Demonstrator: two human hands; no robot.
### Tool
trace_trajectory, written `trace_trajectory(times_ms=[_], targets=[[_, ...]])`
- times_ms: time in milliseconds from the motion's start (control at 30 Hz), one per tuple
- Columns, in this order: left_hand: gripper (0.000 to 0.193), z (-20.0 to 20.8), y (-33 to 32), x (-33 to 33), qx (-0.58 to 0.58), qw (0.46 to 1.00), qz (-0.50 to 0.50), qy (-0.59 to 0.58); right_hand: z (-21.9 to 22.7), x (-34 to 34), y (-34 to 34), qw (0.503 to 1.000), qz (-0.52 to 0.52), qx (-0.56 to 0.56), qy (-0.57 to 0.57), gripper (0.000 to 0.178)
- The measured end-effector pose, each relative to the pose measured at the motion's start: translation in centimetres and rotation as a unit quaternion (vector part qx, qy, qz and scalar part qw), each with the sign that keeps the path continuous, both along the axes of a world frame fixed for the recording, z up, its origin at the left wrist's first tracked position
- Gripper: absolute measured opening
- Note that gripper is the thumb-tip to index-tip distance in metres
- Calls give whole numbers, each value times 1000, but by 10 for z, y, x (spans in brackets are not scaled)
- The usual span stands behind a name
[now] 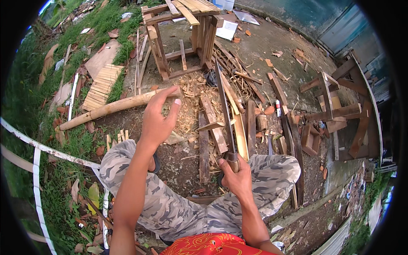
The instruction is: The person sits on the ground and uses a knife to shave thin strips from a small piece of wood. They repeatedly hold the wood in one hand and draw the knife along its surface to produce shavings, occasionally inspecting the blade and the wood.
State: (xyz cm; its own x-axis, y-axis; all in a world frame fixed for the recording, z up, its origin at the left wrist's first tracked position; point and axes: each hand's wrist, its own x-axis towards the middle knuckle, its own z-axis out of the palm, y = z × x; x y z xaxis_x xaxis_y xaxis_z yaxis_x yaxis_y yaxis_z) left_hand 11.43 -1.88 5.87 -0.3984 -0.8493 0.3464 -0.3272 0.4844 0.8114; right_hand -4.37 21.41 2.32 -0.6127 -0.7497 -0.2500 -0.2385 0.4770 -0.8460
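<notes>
No legible text, labels, numbers or signs in view.

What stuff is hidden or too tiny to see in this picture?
- Bamboo pole: head view; the left hand hides part, so I can't tell if they touch.
- Long knife: head view; the right hand covers the lower handle.
- Red shirt: head view; cut off by the lower edge.
- Small white tube: head view; too small to tell what it is.

daylit grass [121, 32], littered ground [259, 46], weathered blue wall [304, 19].
</notes>
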Motion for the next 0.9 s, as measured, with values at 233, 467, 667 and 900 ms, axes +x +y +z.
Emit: trace_trajectory(times_ms=[233, 467, 667, 900], targets=[[35, -2, 3, -1, 34, 999, 1, 29, -69, 7, -21, 995, 23, 99, 1, 33], [41, -3, 3, -3, 35, 999, 5, 13, -31, 1, -9, 994, 22, 105, -6, 32], [41, -8, 4, -2, 58, 997, -4, 42, -37, 11, 10, 999, 13, 51, 5, 34], [39, -6, 12, -8, 122, 987, -51, -90, -97, 12, 5, 987, 24, 161, -14, 42]])
